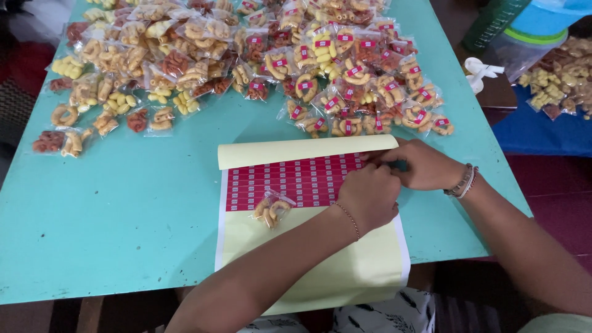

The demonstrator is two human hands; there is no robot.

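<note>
A yellow backing sheet (pixel 320 259) lies on the turquoise table (pixel 123 203), its top part rolled back and several rows of small red stickers (pixel 290 182) across it. My left hand (pixel 370 196) rests on the sheet's right side, fingers curled and pinching at the end of the sticker rows. My right hand (pixel 424 165), a beaded bracelet on its wrist, meets it there, fingertips on the sheet's right edge. What the fingertips pinch is hidden. One clear packet of ring-shaped snacks (pixel 271 208) lies on the stickers, left of my hands.
A large heap of snack packets (pixel 265 55) covers the far half of the table, many with red stickers. Loose packets (pixel 68 139) lie at the left. A bag of snacks (pixel 561 80) and a blue container (pixel 542 18) stand off the table's right edge.
</note>
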